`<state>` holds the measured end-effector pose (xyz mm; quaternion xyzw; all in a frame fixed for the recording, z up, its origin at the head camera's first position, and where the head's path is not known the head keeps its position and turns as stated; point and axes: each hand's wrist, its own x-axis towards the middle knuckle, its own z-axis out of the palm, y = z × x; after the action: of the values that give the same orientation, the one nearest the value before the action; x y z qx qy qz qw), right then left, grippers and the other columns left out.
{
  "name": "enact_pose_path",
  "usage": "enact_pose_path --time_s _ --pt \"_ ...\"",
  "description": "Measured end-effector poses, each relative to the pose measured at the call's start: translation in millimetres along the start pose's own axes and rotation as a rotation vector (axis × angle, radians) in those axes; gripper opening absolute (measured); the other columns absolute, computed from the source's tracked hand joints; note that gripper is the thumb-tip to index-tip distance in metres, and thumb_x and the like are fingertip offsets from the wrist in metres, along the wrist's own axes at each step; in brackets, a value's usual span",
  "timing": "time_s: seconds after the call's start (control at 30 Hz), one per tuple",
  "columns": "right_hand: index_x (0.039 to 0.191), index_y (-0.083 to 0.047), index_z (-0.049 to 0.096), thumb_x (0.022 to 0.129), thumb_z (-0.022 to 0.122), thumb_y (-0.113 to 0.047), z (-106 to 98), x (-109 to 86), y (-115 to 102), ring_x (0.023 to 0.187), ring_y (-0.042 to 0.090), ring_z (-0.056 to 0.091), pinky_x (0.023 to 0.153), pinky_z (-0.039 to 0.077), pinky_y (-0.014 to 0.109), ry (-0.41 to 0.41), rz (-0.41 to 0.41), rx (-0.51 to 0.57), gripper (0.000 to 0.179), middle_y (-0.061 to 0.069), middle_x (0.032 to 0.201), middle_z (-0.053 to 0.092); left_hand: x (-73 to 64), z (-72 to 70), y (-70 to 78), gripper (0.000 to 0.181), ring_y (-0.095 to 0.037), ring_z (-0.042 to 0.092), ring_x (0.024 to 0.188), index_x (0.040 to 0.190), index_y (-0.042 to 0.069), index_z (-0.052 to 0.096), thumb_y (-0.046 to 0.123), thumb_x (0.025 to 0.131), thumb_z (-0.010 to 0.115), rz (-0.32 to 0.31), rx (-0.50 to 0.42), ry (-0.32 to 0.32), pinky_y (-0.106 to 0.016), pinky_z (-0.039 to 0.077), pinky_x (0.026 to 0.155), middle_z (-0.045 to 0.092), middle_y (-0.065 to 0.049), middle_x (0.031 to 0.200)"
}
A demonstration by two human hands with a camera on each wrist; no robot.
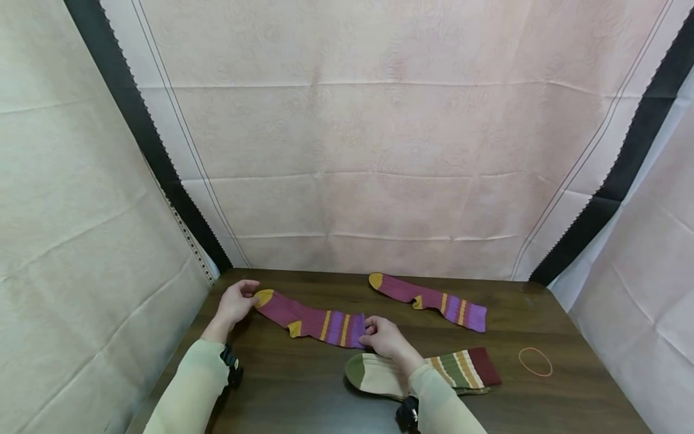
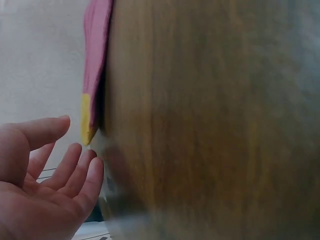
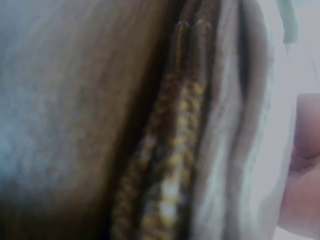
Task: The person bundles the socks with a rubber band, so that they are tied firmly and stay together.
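A maroon-and-purple striped sock with yellow toe and heel lies lengthwise between my hands on the wooden table. Beside its yellow toe is my left hand, fingers loosely bent and nothing held. In the left wrist view, that hand is just short of the toe tip. My right hand pinches the purple cuff end with thumb and fingers. Below the right wrist lies a cream, green and maroon striped sock pair, partly covered by the forearm. Its layered edges fill much of the right wrist view, blurred.
A matching maroon-and-purple sock lies farther back, right of centre. On the right side of the table is a thin orange rubber band. Pale fabric walls enclose the back and both sides.
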<state>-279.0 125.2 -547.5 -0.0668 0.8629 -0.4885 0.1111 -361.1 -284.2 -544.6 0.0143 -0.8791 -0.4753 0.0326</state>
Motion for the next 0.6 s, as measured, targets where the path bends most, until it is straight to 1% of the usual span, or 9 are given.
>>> enact_pose_path --time_s 0.07,0.2,0.3,0.43,0.53,0.6 --pt "0.126 0.004 0.064 0.097 0.078 -0.005 0.5 0.4 0.3 0.088 0.018 0.056 0.08 0.049 0.036 -0.002 -0.002 0.0 0.032 0.004 0.097 0.061 2.5 1.4 -1.1 0.044 -0.045 0.06 0.123 0.14 -0.007 0.06 -0.003 0.098 0.069 -0.01 -0.002 0.009 -0.052 0.052 0.103 0.06 -0.031 0.138" --pt "0.125 0.004 0.064 0.098 0.077 -0.005 0.9 0.8 0.9 0.088 0.018 0.056 0.079 0.048 0.034 -0.003 0.011 0.001 0.032 0.004 0.098 0.061 5.7 5.2 -3.0 0.045 -0.044 0.061 0.121 0.14 -0.008 0.06 -0.007 0.096 0.067 -0.037 -0.042 0.012 -0.047 0.053 0.099 0.063 -0.031 0.134" --pt "0.125 0.003 0.065 0.098 0.077 -0.006 0.7 0.3 0.8 0.089 0.018 0.056 0.079 0.048 0.034 -0.004 0.02 0.004 0.031 0.003 0.098 0.061 6.1 8.4 -4.9 0.046 -0.043 0.06 0.123 0.141 -0.008 0.059 -0.01 0.095 0.065 -0.07 -0.07 0.007 -0.045 0.051 0.099 0.062 -0.031 0.135" --pt "0.125 0.003 0.065 0.098 0.077 -0.006 0.3 -0.6 -0.4 0.089 0.019 0.056 0.08 0.049 0.037 -0.001 0.01 0.003 0.031 0.004 0.098 0.061 4.9 10.4 -7.5 0.048 -0.044 0.058 0.126 0.143 -0.008 0.058 -0.012 0.095 0.063 -0.099 -0.099 0.009 -0.044 0.052 0.099 0.06 -0.031 0.138" --pt "0.125 0.003 0.065 0.098 0.077 -0.006 0.3 -1.7 -2.0 0.089 0.018 0.056 0.08 0.049 0.037 0.004 0.006 0.0 0.031 0.005 0.098 0.061 3.3 10.4 -10.5 0.046 -0.044 0.059 0.127 0.142 -0.009 0.06 -0.011 0.096 0.064 -0.103 -0.109 0.014 -0.042 0.053 0.098 0.061 -0.031 0.137" --pt "0.125 0.003 0.064 0.098 0.077 -0.005 0.8 -2.5 -2.6 0.089 0.018 0.056 0.08 0.049 0.037 0.007 0.006 -0.002 0.031 0.005 0.098 0.061 2.1 10.6 -13.5 0.044 -0.042 0.061 0.125 0.14 -0.009 0.061 -0.009 0.097 0.066 -0.102 -0.111 0.018 -0.036 0.054 0.095 0.063 -0.031 0.135"
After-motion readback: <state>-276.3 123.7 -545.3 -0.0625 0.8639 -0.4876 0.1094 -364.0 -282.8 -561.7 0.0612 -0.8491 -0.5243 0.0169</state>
